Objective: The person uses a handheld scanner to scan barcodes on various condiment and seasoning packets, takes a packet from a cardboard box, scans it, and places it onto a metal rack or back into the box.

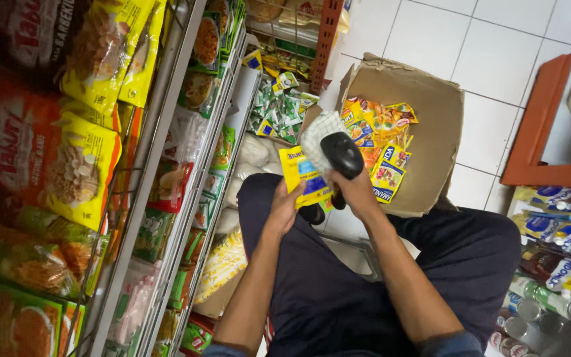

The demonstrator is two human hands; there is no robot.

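- Yellow sachet (306,178) with a blue patch sits pretty much dead centre of the head view, pinched in the left hand (284,206), fingers wrapped round its lower edge.
- Right hand (358,193) is clenched on the grip of a black barcode scanner (342,157); the scanner head sits just at 2 o'clock of the sachet, practically touching it.
- Some white patterned paper or cloth (318,135) pokes up behind the scanner at 11 o'clock of it; can't tell which hand has it, if either.
- Open cardboard box (431,125) on the floor at 1 o'clock from the hands, with a heap of more yellow and orange sachets (381,142) piled in its left side.
- Person is crouched, dark trousers (338,291) filling the bottom middle of the shot.
- Wire shelves (166,172) run along the whole 9 o'clock side, crammed with red and yellow snack bags (54,152).
- Small green sachets (279,109) are bunched at 12 o'clock, beside the box.
- Bottles and blue-white packets (556,264) are over at 4 o'clock, with an orange wooden frame (540,132) at 2 o'clock on the white tiled floor (490,59).
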